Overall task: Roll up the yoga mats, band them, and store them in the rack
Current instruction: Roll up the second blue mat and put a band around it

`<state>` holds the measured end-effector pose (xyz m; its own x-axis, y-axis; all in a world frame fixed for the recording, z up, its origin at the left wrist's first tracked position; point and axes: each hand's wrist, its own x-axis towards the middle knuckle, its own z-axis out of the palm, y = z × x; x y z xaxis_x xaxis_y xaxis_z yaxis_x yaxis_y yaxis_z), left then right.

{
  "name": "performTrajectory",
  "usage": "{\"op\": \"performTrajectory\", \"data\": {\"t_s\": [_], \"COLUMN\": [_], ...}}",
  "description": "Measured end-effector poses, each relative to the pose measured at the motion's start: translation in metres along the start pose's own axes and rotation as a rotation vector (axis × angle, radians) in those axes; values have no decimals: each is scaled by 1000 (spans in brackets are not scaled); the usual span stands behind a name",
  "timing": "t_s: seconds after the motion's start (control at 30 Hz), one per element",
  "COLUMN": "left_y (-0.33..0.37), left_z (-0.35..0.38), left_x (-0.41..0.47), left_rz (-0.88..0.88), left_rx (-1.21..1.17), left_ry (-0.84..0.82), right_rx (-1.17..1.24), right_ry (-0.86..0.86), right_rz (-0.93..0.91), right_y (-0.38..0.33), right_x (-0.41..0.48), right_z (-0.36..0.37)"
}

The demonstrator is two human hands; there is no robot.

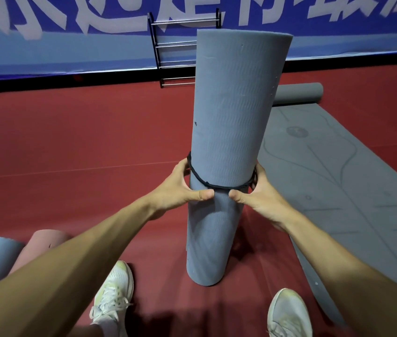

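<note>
A rolled grey foam yoga mat (pixel 231 117) stands upright on the red floor (pixel 83 142) at my centre. A black elastic band (pixel 219 185) rings its middle. My left hand (pixel 180 188) and right hand (pixel 258 193) hook the band at 9 and 3 o'clock, thumbs nearly meeting under it. A black metal rack (pixel 168 45) stands at 12 o'clock, a half-unrolled grey mat (pixel 338 178) at 3, and a pink rolled mat (pixel 39 242) at 8.

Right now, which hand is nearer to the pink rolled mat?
Left. The left hand is up and right of the pink rolled mat; the right hand is farther right, beyond the upright mat.
</note>
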<state>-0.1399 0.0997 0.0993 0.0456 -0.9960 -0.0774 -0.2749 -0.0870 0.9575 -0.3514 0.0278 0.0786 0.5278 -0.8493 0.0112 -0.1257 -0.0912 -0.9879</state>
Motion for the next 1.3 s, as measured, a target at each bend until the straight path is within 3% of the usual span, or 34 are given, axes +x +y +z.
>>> {"op": "performTrajectory", "data": {"t_s": [0.13, 0.4, 0.6, 0.8, 0.93, 1.13, 1.3], "left_y": [-11, -8, 54, 111, 90, 69, 91], "left_z": [15, 19, -3, -33, -27, -19, -23], "left_x": [6, 10, 1, -26, -52, -61, -66], "left_rz": [10, 97, 145, 124, 95, 74, 197], "left_rx": [-15, 63, 116, 213, 234, 216, 103], "left_ry": [-70, 130, 273, 123, 165, 164, 106], "right_rx": [3, -13, 108, -139, -274, -206, -31], "right_ry": [-13, 132, 238, 170, 197, 168, 204], "right_rz": [-26, -17, -108, -117, -86, -68, -102], "right_y": [11, -3, -57, -114, -104, -87, -110], "right_x": [1, 4, 7, -6, -29, -44, -44], "right_z": [4, 5, 9, 3, 11, 17, 21]}}
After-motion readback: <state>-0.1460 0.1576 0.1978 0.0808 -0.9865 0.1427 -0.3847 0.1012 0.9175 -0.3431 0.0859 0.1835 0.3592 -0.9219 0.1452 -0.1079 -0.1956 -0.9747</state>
